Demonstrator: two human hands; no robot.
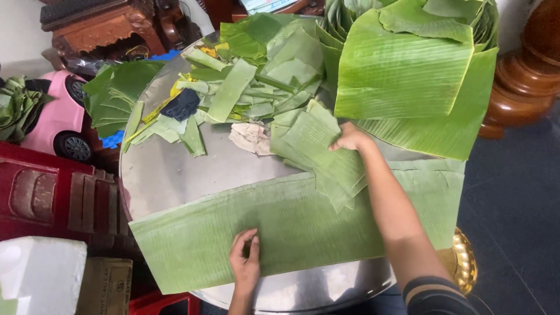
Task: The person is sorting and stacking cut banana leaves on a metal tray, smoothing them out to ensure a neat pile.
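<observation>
The person's arms enter from the bottom edge, so only the forearms, a striped dark sleeve cuff at the lower right, and the two hands show. The round metal surface (175,175) is largely covered, and its far rim is hidden under leaves. The fingertips of the right hand (350,140) are tucked beneath a stack of smaller cut leaf pieces (318,149) at the frame's centre, so its grip reads as closed on that stack, thumb on top; how many pieces lie in the stack is hard to tell. The left hand (245,262) lies flat, fingers spread open, pressing on the long banana leaf strip (280,221) near the bottom centre, gripping nothing.

That strip runs from the lower left to the right edge of the surface, pale matte green with fine parallel ribs, its right end partly under the forearm and the stack.

In the upper middle lies a heap of leaf trimmings (245,87), with a dark scrap and yellowed bits among them. Large folded leaves (408,70) fill the upper right, cut off by the top edge. A pink toy car (58,116) sits at the left edge.
</observation>
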